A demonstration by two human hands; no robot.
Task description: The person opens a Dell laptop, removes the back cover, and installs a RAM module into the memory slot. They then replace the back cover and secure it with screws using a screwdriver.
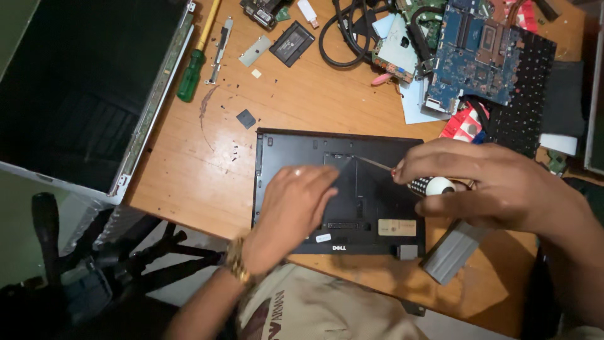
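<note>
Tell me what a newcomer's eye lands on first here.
The black laptop base lying bottom-up mid-table, with the left hand pressing on it and the right hand angling a screwdriver at it. Behind, a bare blue circuit board; far left, a detached screen panel.

The wooden table (302, 101) carries a black laptop base (296, 151), green screwdriver (190, 74), blue circuit board (472, 56), keyboard (525, 94) and loose screws (234, 151).

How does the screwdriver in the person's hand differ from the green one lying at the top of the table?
The held screwdriver sits in the right hand, its thin shaft angled down onto the black laptop base; the green screwdriver lies untouched on the wooden table. The held one has a black-and-white handle; the other's is green with a yellow shaft. The left hand rests on the laptop. Both are hand tools.
</note>
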